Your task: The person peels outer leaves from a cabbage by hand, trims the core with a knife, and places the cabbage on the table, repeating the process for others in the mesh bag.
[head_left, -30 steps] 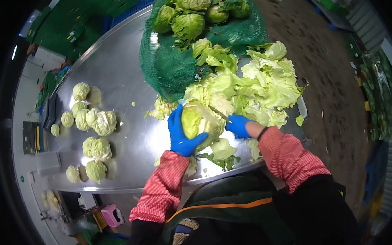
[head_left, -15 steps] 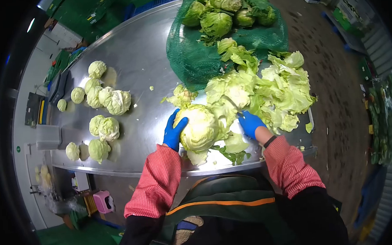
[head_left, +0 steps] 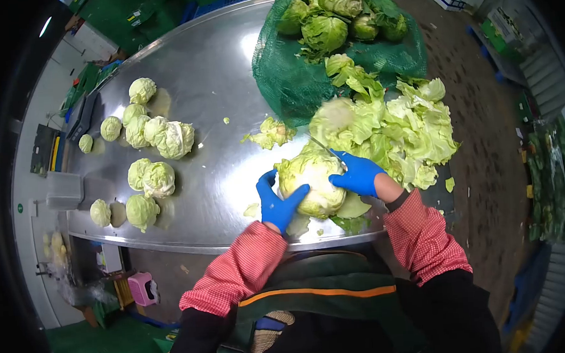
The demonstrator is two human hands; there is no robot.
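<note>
A large pale green cabbage [head_left: 313, 182] rests near the front edge of the metal table [head_left: 216, 65]. My left hand [head_left: 278, 199], in a blue glove, holds its left side with thumb and fingers spread around it. On the cabbage's right side is my right hand [head_left: 358, 174], also gloved in blue, its fingers closed round a knife [head_left: 322, 147] whose thin blade points up and left. The handle is hidden in the hand. Loose outer leaves [head_left: 414, 131] lie in a heap to the right, and a small leafy piece [head_left: 272, 133] sits behind the cabbage.
Several small trimmed cabbages [head_left: 158, 179] stand on the table's left part. At the back, a green net [head_left: 284, 80] bears several untrimmed cabbages [head_left: 323, 34]. A dark device [head_left: 82, 115] and a clear plastic box [head_left: 64, 190] are at the far left.
My left hand and the cabbage have shifted right in view. My right hand has come up and left from the loose leaves to the cabbage's side, and the blade now shows.
</note>
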